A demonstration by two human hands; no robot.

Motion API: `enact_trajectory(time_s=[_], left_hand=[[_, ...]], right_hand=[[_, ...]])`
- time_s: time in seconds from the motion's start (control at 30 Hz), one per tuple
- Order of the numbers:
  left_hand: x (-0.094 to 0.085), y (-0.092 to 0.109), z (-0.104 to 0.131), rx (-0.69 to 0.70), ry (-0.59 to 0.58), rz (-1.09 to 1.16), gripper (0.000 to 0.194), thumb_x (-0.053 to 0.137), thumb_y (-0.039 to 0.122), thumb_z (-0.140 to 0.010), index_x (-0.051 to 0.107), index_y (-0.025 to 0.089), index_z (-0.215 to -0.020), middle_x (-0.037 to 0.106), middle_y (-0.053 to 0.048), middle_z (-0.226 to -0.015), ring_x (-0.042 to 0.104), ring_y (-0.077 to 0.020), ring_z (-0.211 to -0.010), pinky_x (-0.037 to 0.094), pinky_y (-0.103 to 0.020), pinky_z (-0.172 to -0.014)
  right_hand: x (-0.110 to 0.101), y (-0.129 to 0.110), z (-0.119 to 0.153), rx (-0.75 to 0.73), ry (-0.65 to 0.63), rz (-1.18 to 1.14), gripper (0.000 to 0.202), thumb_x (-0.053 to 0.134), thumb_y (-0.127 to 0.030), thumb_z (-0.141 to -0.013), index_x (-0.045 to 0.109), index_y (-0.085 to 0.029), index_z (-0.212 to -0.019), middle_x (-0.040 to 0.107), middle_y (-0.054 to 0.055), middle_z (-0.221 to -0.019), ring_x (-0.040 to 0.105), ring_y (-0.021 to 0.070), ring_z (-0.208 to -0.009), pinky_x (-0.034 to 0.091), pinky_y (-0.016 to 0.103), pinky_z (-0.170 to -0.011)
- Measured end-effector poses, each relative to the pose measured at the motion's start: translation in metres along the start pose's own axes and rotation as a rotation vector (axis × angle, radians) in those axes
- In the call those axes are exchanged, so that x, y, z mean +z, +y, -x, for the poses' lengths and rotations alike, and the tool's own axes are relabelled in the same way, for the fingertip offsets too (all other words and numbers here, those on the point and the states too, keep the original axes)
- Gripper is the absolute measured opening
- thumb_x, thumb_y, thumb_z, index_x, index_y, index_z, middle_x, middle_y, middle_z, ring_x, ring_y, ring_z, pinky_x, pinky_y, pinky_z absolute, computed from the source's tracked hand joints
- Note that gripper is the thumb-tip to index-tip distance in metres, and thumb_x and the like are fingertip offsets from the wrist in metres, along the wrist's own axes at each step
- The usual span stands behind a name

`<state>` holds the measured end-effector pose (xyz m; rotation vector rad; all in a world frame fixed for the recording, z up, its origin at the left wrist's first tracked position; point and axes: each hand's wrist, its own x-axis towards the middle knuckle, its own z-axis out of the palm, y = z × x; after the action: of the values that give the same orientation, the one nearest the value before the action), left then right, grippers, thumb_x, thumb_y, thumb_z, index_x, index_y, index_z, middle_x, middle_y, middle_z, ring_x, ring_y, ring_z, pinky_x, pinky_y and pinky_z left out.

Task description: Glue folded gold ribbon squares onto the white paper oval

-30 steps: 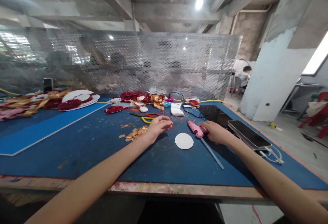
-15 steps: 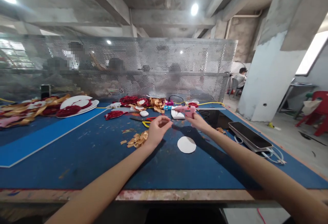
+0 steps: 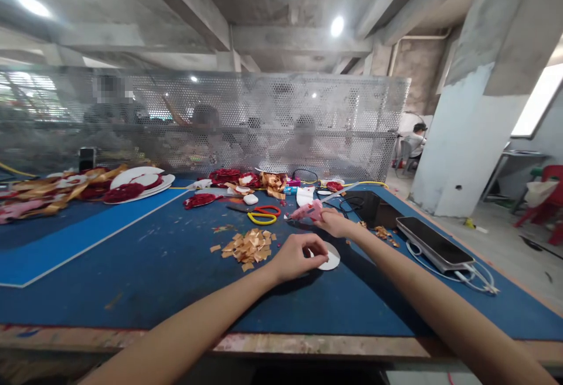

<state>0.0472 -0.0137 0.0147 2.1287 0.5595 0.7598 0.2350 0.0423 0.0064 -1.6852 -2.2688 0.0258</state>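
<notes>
My right hand [image 3: 335,222] is wrapped round a pink hot glue gun [image 3: 309,211], with its nozzle pointing left above the table. My left hand [image 3: 303,256] is curled with thumb and forefinger together over a white round disc [image 3: 333,257]. The hand covers the disc's left part; whether the fingertips grip its edge or something small is hidden. Left of that hand lies a pile of small gold ribbon pieces [image 3: 250,246]. Scissors [image 3: 264,215] with red and yellow handles lie behind the pile.
Dark red and gold fabric pieces [image 3: 229,177] lie along the back, before a perforated metal screen [image 3: 264,121]. White plates [image 3: 143,182] and ribbons are at the left. A phone [image 3: 435,239] with a white cable rests at the right. People sit beyond the screen.
My left hand has come down and right, onto the white disc. My right hand has brought the glue gun lower and nearer. The scissors and gold pile show more fully.
</notes>
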Motion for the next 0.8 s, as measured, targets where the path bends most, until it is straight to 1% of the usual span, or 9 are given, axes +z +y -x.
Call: enact_trajectory(time_s=[0.1, 0.2, 0.3, 0.37, 0.43, 0.5, 0.57, 0.7, 0.8], left_hand=[[-0.006, -0.005, -0.006, -0.063, 0.102, 0.083, 0.013, 0.064, 0.026, -0.071, 0.062, 0.014, -0.076, 0.063, -0.001, -0.070, 0.056, -0.0114, -0.063, 0.043, -0.021, -0.058], [-0.015, -0.007, -0.012, -0.102, 0.206, 0.123, 0.015, 0.066, 0.027, -0.068, 0.060, 0.014, -0.073, 0.060, 0.000, -0.068, 0.055, -0.0120, -0.062, 0.043, -0.023, -0.059], [-0.022, -0.008, -0.014, -0.132, 0.246, 0.136, 0.016, 0.066, 0.028, -0.068, 0.059, 0.015, -0.072, 0.058, 0.001, -0.064, 0.054, -0.0115, -0.058, 0.043, -0.023, -0.058], [-0.025, -0.009, -0.015, -0.143, 0.239, 0.136, 0.016, 0.065, 0.030, -0.068, 0.059, 0.015, -0.072, 0.058, 0.002, -0.064, 0.054, -0.0113, -0.057, 0.042, -0.023, -0.057], [-0.026, -0.010, -0.016, -0.162, 0.233, 0.140, 0.017, 0.066, 0.031, -0.067, 0.058, 0.016, -0.071, 0.059, 0.002, -0.064, 0.054, -0.0113, -0.056, 0.042, -0.023, -0.056], [-0.027, -0.011, -0.017, -0.182, 0.237, 0.150, 0.019, 0.066, 0.032, -0.066, 0.057, 0.016, -0.071, 0.059, 0.002, -0.063, 0.055, -0.0114, -0.055, 0.042, -0.023, -0.055], [-0.028, -0.010, -0.018, -0.201, 0.251, 0.172, 0.022, 0.066, 0.032, -0.066, 0.056, 0.017, -0.077, 0.060, 0.003, -0.064, 0.055, -0.0115, -0.055, 0.043, -0.023, -0.055], [-0.030, -0.010, -0.018, -0.241, 0.266, 0.214, 0.036, 0.066, 0.032, -0.067, 0.049, 0.019, -0.096, 0.064, 0.002, -0.069, 0.056, -0.0119, -0.055, 0.043, -0.023, -0.054], [-0.030, -0.011, -0.019, -0.245, 0.240, 0.201, 0.039, 0.066, 0.032, -0.068, 0.047, 0.018, -0.098, 0.064, 0.003, -0.069, 0.056, -0.0119, -0.055, 0.042, -0.023, -0.054]], right_hand=[[-0.004, 0.001, 0.010, 0.068, 0.053, 0.015, 0.025, 0.048, -0.034, -0.086, 0.061, -0.015, -0.096, 0.060, 0.013, -0.106, 0.052, 0.0259, -0.104, 0.038, 0.036, -0.088], [-0.014, 0.011, 0.032, 0.119, 0.121, 0.015, 0.035, 0.057, -0.039, -0.081, 0.056, -0.014, -0.105, 0.056, 0.013, -0.110, 0.050, 0.0255, -0.105, 0.038, 0.035, -0.088], [-0.022, 0.024, 0.058, 0.083, 0.173, -0.016, 0.034, 0.062, -0.041, -0.077, 0.056, -0.017, -0.100, 0.056, 0.009, -0.107, 0.049, 0.0232, -0.102, 0.039, 0.033, -0.086], [-0.024, 0.029, 0.070, 0.059, 0.138, -0.012, 0.027, 0.063, -0.037, -0.078, 0.057, -0.018, -0.097, 0.056, 0.008, -0.104, 0.050, 0.0221, -0.099, 0.039, 0.032, -0.084], [-0.024, 0.028, 0.076, 0.052, 0.067, 0.034, 0.017, 0.060, -0.031, -0.080, 0.059, -0.018, -0.092, 0.057, 0.008, -0.100, 0.051, 0.0207, -0.097, 0.038, 0.029, -0.082], [-0.025, 0.023, 0.077, 0.059, -0.010, 0.091, 0.010, 0.055, -0.026, -0.084, 0.060, -0.017, -0.086, 0.058, 0.007, -0.094, 0.054, 0.0190, -0.091, 0.038, 0.026, -0.077], [-0.027, 0.019, 0.075, 0.071, -0.065, 0.122, 0.011, 0.052, -0.024, -0.085, 0.060, -0.017, -0.084, 0.060, 0.007, -0.088, 0.056, 0.0178, -0.084, 0.037, 0.025, -0.071], [-0.038, 0.024, 0.075, 0.109, -0.097, 0.124, 0.008, 0.053, -0.020, -0.083, 0.061, -0.018, -0.082, 0.063, 0.006, -0.089, 0.057, 0.0169, -0.081, 0.035, 0.024, -0.065], [-0.051, 0.040, 0.080, 0.209, -0.082, 0.147, 0.007, 0.055, -0.012, -0.077, 0.061, -0.015, -0.076, 0.063, 0.008, -0.084, 0.058, 0.0175, -0.078, 0.035, 0.024, -0.064]])
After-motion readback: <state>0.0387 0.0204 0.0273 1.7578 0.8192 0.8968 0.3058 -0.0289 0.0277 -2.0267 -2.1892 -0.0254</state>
